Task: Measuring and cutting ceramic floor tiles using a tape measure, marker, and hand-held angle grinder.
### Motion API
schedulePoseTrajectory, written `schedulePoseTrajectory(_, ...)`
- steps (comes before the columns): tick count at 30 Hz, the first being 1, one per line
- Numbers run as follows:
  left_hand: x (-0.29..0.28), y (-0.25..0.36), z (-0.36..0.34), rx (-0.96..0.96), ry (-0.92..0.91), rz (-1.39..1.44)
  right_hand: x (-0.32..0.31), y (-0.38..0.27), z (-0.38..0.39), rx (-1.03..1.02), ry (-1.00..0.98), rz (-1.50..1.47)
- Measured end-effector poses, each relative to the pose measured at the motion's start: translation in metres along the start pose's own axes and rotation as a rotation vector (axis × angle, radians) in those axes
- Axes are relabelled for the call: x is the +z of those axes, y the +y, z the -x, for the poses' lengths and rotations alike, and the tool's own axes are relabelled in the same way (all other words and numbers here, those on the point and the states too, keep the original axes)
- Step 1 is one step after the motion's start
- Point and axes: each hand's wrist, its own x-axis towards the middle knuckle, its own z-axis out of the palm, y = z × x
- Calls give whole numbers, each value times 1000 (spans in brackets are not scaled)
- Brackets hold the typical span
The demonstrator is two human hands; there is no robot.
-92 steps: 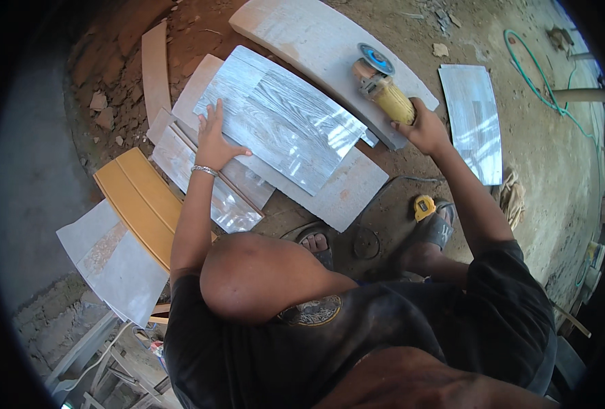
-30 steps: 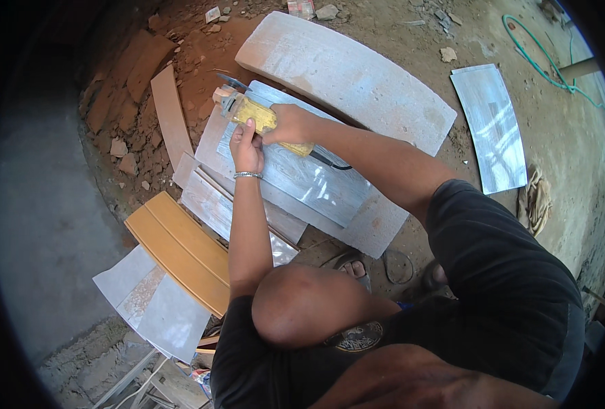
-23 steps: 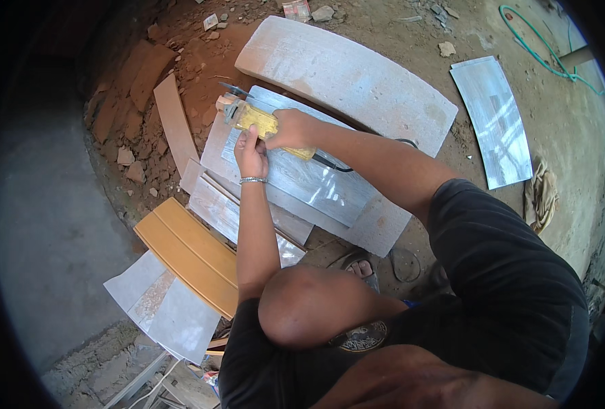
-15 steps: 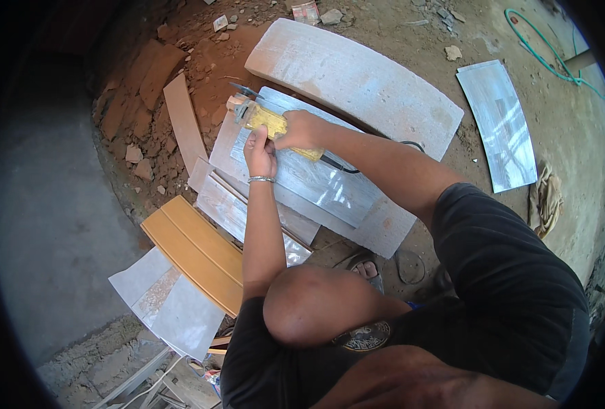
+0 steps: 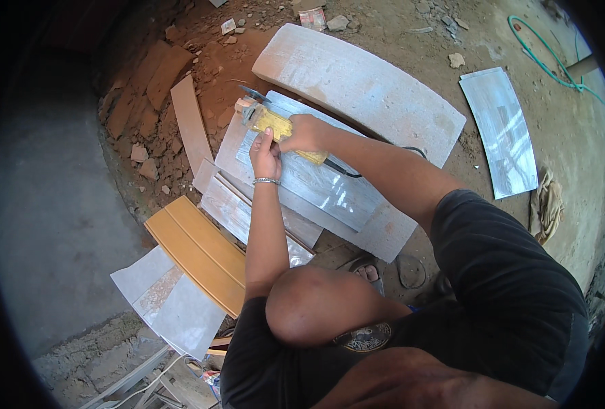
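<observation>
A yellow angle grinder (image 5: 270, 125) is held over the far-left end of a grey wood-grain tile (image 5: 336, 194). Its thin disc (image 5: 254, 94) points away from me, by the tile's far corner; whether it touches the tile I cannot tell. My right hand (image 5: 306, 133) is wrapped round the rear of the tool's body, where a black cord comes out. Lower down, my left hand (image 5: 267, 159) grips the body's near side with its thumb up on the yellow casing. Under the tile lies a pale stone slab (image 5: 388, 232).
A long pale block (image 5: 364, 85) lies beyond the tile. Loose tiles (image 5: 500, 133) rest at the right, near a crumpled cloth (image 5: 547, 204) and a green hose (image 5: 555, 65). An orange-brown panel (image 5: 197, 249) and cut tile pieces (image 5: 169, 310) lie at the left, below reddish rubble (image 5: 152, 88).
The whole view has shifted a little, so things sit slightly lower and to the right. Both hands keep their grip on the angle grinder.
</observation>
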Motion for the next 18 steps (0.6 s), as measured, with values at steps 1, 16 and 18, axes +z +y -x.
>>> schedulePoseTrajectory(1, 0, 0, 0, -1, 2, -1, 0, 0, 0, -15, 6, -10)
schedulePoseTrajectory(16, -3, -1, -3, -17, -6, -19, 2, 3, -5, -17, 10, -3)
schedulePoseTrajectory(18, -2, 0, -3, -26, -13, -30, 3, 3, -6, -4, 28, 17)
